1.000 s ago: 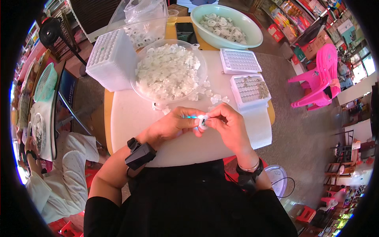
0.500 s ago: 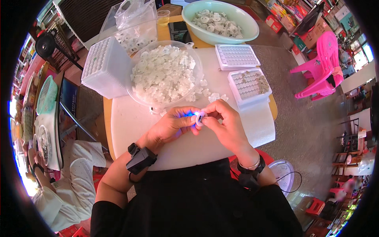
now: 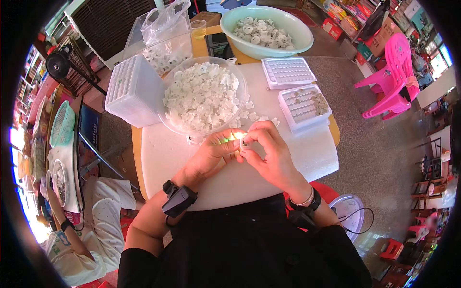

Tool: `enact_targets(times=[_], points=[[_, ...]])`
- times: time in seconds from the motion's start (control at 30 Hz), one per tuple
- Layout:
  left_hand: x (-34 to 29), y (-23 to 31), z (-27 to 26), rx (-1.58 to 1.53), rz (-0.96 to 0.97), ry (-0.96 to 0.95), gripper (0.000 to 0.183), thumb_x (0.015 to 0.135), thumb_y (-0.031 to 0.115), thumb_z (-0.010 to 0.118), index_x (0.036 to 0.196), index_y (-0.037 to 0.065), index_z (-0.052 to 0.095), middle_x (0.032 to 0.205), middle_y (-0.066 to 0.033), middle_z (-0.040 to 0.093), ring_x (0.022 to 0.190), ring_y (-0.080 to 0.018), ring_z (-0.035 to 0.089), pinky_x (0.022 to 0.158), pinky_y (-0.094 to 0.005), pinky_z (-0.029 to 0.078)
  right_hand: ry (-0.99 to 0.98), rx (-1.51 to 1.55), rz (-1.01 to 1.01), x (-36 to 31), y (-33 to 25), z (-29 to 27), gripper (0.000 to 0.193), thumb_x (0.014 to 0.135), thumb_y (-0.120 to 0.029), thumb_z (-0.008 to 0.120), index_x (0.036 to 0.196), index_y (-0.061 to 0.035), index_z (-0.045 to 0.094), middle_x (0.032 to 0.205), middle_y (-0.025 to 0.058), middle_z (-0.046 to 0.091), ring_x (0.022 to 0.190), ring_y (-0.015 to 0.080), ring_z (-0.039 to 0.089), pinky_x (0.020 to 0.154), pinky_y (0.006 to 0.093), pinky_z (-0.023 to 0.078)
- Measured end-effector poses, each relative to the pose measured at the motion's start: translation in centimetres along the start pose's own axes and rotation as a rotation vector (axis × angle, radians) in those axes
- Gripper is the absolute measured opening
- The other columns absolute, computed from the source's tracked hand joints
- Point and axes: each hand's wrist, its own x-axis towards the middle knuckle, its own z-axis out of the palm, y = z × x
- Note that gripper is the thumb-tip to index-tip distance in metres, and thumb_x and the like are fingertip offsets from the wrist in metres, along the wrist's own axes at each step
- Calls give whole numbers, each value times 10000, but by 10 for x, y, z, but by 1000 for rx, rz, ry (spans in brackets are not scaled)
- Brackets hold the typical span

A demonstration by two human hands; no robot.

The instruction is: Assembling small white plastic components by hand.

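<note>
White plastic piece, small and partly hidden, sits pinched between the fingertips of both hands at the middle of the white table, just near of the clear bowl heaped with similar white parts. The left hand curls its fingers around something that glows yellow-green at the tip, possibly a slim tool, though the view is too crowded to be sure; a second ago that spot showed bluish instead. The right hand closes thumb and forefinger on the piece from the right side. Compared with the earlier views, the hands sit a little closer to the bowl and tighter together, which suggests the fitting of this piece is well under way rather than finished. Loose white parts lie scattered just far of the hands. To the far right, a compartment tray is partly filled, and another tray stands beyond it.
</note>
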Motion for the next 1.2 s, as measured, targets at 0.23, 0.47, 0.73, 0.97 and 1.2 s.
enact_targets(times=[0.23, 0.47, 0.73, 0.97, 1.2], points=[[4, -6, -6, 10, 39, -56, 308, 950, 215, 563, 1176, 5, 567, 999, -33, 603, 834, -117, 563, 763, -266, 479, -12, -128, -109, 2, 4, 3, 195, 746, -21, 666, 879, -53, 526, 943, 108, 505, 854, 296, 567, 718, 376, 467], [0, 1, -3, -161, 37, -62, 260, 967, 151, 509, 1176, 0, 542, 995, -51, 596, 832, -134, 570, 767, -275, 481, 28, -41, -55, 4, 6, -1, 211, 729, -59, 704, 881, -55, 559, 960, 100, 534, 891, 297, 559, 752, 380, 462], [-2, -2, 4, -40, 56, 35, 235, 953, 150, 548, 1146, 17, 547, 1017, -39, 582, 888, -132, 567, 797, -282, 476, 46, -228, -130, 5, 3, 4, 226, 701, -57, 702, 874, -58, 557, 947, 98, 536, 886, 297, 555, 768, 403, 456], [2, -5, 2, -55, 79, -26, 235, 966, 164, 527, 1146, 13, 547, 1018, -35, 585, 893, -116, 572, 794, -267, 481, 22, -230, -131, 6, 5, 4, 211, 705, -44, 695, 855, -55, 546, 931, 93, 535, 874, 306, 554, 774, 407, 449], [-1, 2, -7, -124, 36, -75, 281, 1011, 236, 417, 1118, 13, 550, 896, -59, 605, 738, -123, 586, 611, -254, 480, 15, 329, 248, 9, -5, -1, 99, 871, -81, 637, 915, -18, 574, 947, 80, 557, 789, 175, 612, 654, 295, 482]])
